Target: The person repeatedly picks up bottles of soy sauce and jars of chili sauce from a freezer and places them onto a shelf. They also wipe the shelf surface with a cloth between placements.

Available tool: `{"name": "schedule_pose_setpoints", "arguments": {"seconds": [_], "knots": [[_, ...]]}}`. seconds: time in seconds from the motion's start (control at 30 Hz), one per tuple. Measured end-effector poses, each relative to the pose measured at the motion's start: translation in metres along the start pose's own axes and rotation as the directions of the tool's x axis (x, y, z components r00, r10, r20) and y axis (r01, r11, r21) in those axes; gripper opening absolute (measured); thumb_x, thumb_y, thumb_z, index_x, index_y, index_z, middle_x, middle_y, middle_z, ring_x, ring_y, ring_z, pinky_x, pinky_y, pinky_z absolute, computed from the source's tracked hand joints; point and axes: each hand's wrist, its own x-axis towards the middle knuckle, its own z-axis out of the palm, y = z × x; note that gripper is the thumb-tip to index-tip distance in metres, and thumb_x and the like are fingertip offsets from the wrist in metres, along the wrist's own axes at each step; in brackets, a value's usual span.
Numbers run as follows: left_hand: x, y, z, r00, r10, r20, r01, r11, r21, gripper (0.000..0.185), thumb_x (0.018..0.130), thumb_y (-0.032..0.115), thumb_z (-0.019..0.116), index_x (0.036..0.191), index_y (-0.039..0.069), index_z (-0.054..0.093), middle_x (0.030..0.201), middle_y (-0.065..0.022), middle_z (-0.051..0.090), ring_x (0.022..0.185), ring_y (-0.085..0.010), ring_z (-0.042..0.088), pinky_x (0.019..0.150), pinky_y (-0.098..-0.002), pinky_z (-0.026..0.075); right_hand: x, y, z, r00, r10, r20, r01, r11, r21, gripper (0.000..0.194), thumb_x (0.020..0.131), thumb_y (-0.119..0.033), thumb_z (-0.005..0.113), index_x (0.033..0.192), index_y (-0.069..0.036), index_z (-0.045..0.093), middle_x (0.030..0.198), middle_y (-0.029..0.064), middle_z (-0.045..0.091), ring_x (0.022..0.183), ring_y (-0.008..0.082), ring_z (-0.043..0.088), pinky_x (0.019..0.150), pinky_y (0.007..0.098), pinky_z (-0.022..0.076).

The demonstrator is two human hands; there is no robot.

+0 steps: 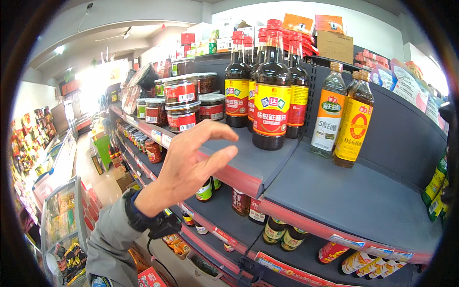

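My left hand reaches in front of the top shelf, its thumb and index finger apart with nothing between them. Just right of it, soy sauce bottles with red caps and yellow-red labels stand upright in a group. Behind the hand are stacked lidded jars with red labels. Farther right, a clear vinegar bottle with an orange and white label stands next to a bottle of cooking wine with a yellow label. My right hand is out of view.
The grey shelf has a red front edge with price tags. Lower shelves hold more bottles and jars. Cardboard boxes sit on top. At the left stand a glass-topped freezer and a green stand in the aisle.
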Motion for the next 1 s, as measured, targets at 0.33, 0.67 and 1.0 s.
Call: {"name": "schedule_pose_setpoints", "arguments": {"seconds": [0.33,0.67,1.0], "knots": [[-0.098,-0.030,-0.037,0.998,-0.062,0.006,0.062,0.986,-0.153,0.019,0.089,0.004,0.073,0.107,0.000,0.068,0.106,-0.0151,0.073,0.101,-0.0275,0.072,0.088,-0.0360,0.056,-0.001,-0.035,0.037,0.863,-0.456,0.218,0.419,0.403,-0.813,0.031,0.102,-0.019,0.066,0.129,-0.007,0.060,0.118,0.0107,0.066,0.101,0.0220,0.067,0.094,0.0371,0.0546],[-0.077,-0.133,-0.106,0.939,-0.277,-0.204,0.229,0.946,-0.230,0.036,0.093,0.011,0.070,0.126,-0.002,0.060,0.117,-0.0146,0.068,0.110,-0.0231,0.067,0.099,-0.0359,0.052,0.031,-0.026,0.139,0.980,0.198,0.000,-0.197,0.975,0.098,0.026,0.103,-0.020,0.063,0.124,-0.004,0.063,0.105,0.0102,0.070,0.094,0.0193,0.067,0.084,0.0341,0.0539],[0.011,-0.172,-0.121,0.963,-0.248,-0.106,0.252,0.967,0.025,0.088,0.095,0.048,0.067,0.151,-0.008,0.030,0.152,-0.0334,0.043,0.145,-0.0382,0.041,0.120,-0.0426,0.032,0.040,-0.024,0.152,0.976,0.151,-0.156,-0.141,0.987,0.074,0.027,0.104,-0.025,0.064,0.122,-0.005,0.064,0.097,0.0070,0.069,0.086,0.0165,0.066,0.077,0.0299,0.0530]]}}
